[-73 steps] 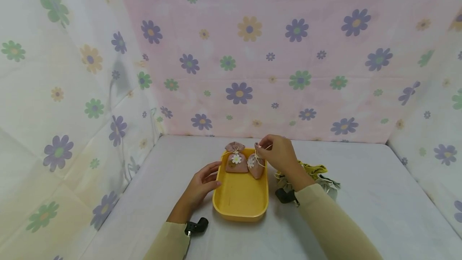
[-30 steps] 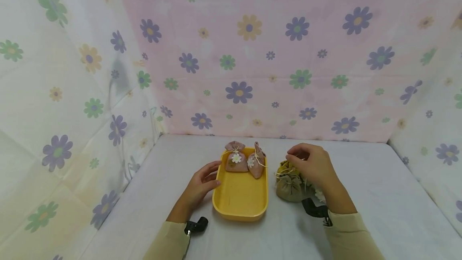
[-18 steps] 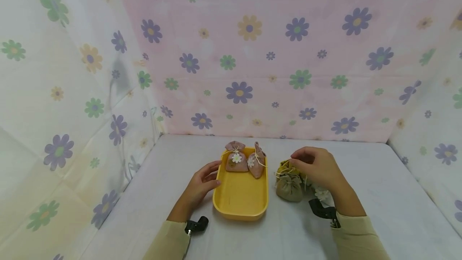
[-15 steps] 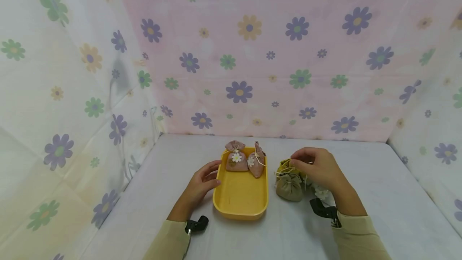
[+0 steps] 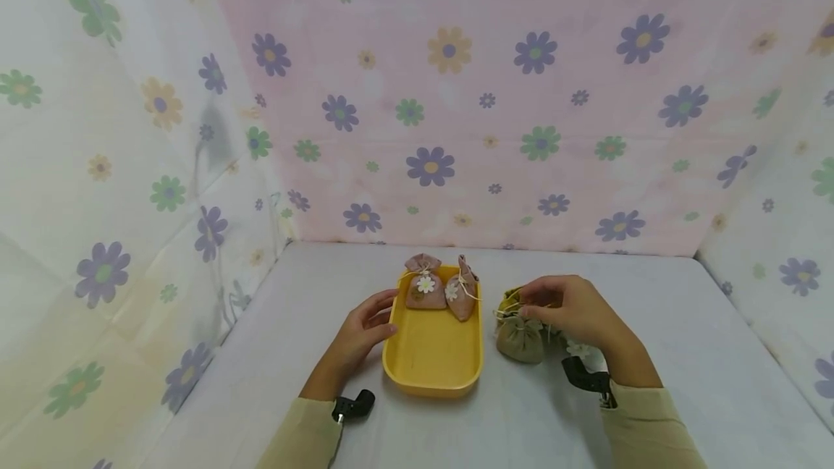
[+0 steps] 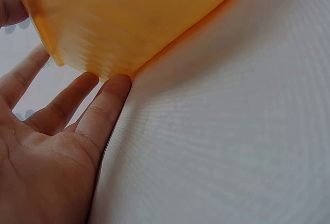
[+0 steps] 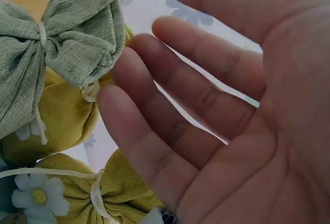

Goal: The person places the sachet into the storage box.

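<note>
A yellow tray (image 5: 433,357) stands on the table in the head view. Two pink drawstring pouches (image 5: 426,299) with white flowers lie at its far end. My left hand (image 5: 358,331) rests against the tray's left side, thumb at the rim; in the left wrist view its fingertips touch the outer wall. Right of the tray is a pile of pouches: a grey-green pouch (image 5: 520,342) and yellow pouches (image 7: 124,183). My right hand (image 5: 573,306) is over this pile. In the right wrist view its fingers are extended and spread, fingertips beside the grey-green pouch; contact is unclear.
A white cloth (image 5: 293,295) covers the table. Pink flowered fabric (image 5: 456,107) hangs behind it, and pale flowered fabric (image 5: 130,187) hangs along the sides. Part of the pile, including a white flower (image 5: 576,348), is partly hidden by my right hand.
My right hand has let go of the right pink pouch in the tray and moved right to the pile, then down slightly. My left hand and the tray have stayed in place.
</note>
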`<act>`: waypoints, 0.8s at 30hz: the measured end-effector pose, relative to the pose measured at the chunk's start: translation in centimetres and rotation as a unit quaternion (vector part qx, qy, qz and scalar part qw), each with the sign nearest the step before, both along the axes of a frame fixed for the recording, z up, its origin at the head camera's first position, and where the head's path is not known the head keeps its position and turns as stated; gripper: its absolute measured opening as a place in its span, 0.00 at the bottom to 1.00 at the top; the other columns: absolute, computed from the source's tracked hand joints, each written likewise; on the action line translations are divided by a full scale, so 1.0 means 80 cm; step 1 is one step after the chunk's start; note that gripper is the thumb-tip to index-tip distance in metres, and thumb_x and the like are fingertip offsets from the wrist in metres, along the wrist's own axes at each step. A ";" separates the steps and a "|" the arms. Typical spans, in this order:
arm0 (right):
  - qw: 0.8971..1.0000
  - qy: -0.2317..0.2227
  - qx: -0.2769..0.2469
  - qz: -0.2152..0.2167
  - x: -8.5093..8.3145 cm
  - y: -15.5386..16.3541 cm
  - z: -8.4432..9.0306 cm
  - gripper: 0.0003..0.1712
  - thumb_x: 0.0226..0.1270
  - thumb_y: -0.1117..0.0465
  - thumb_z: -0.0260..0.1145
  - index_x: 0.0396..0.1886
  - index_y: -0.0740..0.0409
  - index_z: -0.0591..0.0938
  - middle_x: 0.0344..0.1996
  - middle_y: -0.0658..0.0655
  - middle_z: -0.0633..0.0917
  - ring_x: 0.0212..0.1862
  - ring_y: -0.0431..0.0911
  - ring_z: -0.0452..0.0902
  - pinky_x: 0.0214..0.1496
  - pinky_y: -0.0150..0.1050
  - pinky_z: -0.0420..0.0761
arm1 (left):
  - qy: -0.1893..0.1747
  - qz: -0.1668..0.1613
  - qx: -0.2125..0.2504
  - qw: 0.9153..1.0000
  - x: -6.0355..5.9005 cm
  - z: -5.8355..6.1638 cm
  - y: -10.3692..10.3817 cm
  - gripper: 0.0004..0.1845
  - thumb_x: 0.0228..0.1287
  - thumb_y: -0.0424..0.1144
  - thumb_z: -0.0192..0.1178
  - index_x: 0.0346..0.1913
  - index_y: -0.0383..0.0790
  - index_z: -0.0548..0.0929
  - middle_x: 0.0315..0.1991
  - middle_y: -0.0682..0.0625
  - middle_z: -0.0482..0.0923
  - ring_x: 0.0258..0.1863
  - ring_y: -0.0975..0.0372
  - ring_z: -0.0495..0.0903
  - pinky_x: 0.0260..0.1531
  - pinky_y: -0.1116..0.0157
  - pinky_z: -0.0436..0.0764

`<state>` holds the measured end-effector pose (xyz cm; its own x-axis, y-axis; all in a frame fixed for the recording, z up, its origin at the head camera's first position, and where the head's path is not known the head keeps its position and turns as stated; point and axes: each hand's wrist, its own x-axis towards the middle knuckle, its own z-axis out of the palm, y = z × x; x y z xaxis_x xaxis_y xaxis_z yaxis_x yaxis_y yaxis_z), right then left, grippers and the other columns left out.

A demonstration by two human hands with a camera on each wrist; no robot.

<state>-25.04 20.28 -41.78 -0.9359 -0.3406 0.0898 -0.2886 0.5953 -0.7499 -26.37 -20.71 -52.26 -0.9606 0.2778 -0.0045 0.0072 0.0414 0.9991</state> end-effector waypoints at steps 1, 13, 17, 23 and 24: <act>1.000 -0.001 -0.001 0.008 -0.001 0.001 -0.001 0.21 0.62 0.47 0.78 0.51 0.50 0.89 0.46 0.52 0.90 0.47 0.43 0.86 0.48 0.35 0.87 | 0.003 -0.002 0.001 1.000 0.000 0.000 0.000 0.34 0.68 0.32 0.65 0.75 0.52 0.71 0.76 0.52 0.68 0.74 0.51 0.71 0.66 0.60 0.79; 0.999 -0.012 0.026 0.034 -0.003 0.002 -0.003 0.21 0.56 0.56 0.82 0.50 0.53 0.89 0.46 0.51 0.89 0.46 0.44 0.87 0.44 0.35 0.87 | -0.003 0.001 -0.003 1.000 -0.002 0.001 0.000 0.33 0.67 0.33 0.67 0.74 0.53 0.73 0.74 0.53 0.70 0.72 0.53 0.74 0.65 0.60 0.80; 0.999 -0.020 0.041 0.021 -0.003 0.000 -0.005 0.20 0.55 0.55 0.82 0.48 0.51 0.89 0.46 0.51 0.89 0.43 0.43 0.86 0.42 0.37 0.87 | -0.001 0.001 -0.003 1.000 -0.002 0.001 0.000 0.34 0.67 0.33 0.67 0.74 0.53 0.72 0.74 0.53 0.70 0.72 0.53 0.73 0.66 0.60 0.80; 0.997 -0.001 0.073 0.020 -0.003 -0.002 -0.006 0.15 0.56 0.53 0.82 0.44 0.44 0.90 0.42 0.46 0.90 0.47 0.45 0.85 0.47 0.43 0.86 | 0.005 0.002 -0.010 1.000 -0.001 0.000 0.000 0.34 0.67 0.33 0.66 0.75 0.52 0.71 0.74 0.49 0.70 0.72 0.50 0.74 0.65 0.61 0.80; 0.997 0.002 0.076 0.021 -0.003 -0.002 -0.006 0.15 0.56 0.52 0.82 0.43 0.43 0.91 0.41 0.45 0.90 0.47 0.45 0.85 0.47 0.43 0.86 | 0.007 0.001 -0.009 1.000 -0.001 0.000 0.001 0.34 0.67 0.33 0.66 0.75 0.52 0.71 0.75 0.49 0.69 0.72 0.50 0.73 0.65 0.61 0.80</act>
<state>-25.24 20.13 -42.29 -0.9201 -0.3898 0.0371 -0.3181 0.6889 -0.6513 -26.41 -20.67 -52.25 -0.9611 0.2763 0.0037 0.0210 0.0595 0.9980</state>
